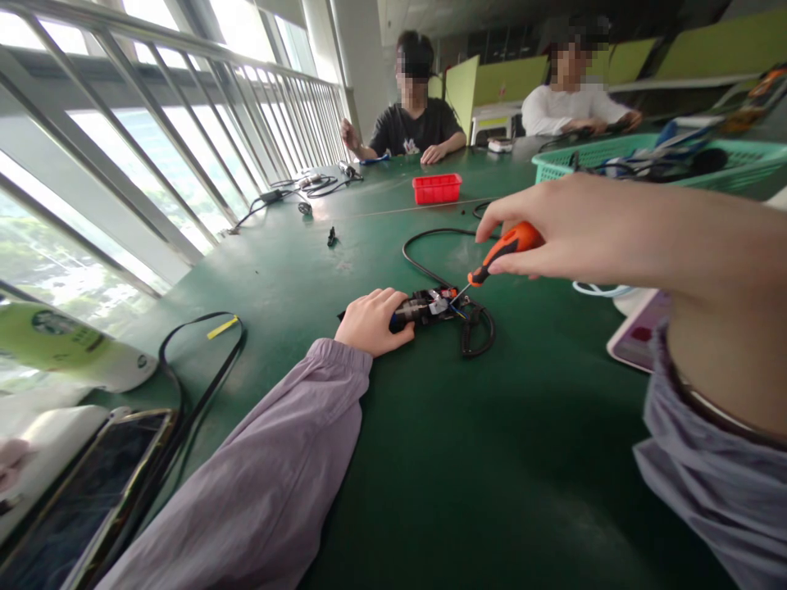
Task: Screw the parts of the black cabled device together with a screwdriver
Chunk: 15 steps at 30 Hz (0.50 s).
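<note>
Holding black gadget (425, 308), already open, not yet closed, in left fingers (402, 337); pointing orange screwdriver (511, 241) at wires (458, 310), gripped in right fingers (491, 216).

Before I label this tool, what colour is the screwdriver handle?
The screwdriver handle is orange with black parts, shown best in the head view.

Daylight is coming in from the upper left; I'm seeing the windows (116, 139) blowing out to near white. Far room at upper right is reading dim. Green tabletop (430, 459) is throwing a soft pale glare at lower right and going darker at bottom centre. Wide lens is bending and stretching things toward the side edges. Center is holding fairly sharp; small parts there are going slightly soft. Pixel blocks are masking two patches up top.
</note>
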Motion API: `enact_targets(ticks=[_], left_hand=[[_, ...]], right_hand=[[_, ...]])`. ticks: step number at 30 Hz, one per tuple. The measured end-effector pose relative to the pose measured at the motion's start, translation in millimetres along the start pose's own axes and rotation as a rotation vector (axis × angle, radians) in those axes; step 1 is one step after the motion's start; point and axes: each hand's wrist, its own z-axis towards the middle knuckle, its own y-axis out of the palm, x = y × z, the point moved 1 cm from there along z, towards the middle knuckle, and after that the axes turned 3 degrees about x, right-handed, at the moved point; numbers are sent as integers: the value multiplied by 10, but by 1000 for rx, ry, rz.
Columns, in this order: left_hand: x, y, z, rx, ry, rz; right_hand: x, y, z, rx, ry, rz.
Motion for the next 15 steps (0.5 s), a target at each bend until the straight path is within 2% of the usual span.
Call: enact_targets(ticks=[4,9,13,15], left_hand=[[-1,0,-1,-4,-6,0],[-1,3,-2,-7,-3,8],[1,-1,-1,-2,-2,7],[2,-3,-1,-7,-7,7]], right_hand=[[3,12,4,0,3,20],[-24,25,-22,-114,93,6],[3,11,-22,7,13,-33],[15,16,-17,13,-4,-32]])
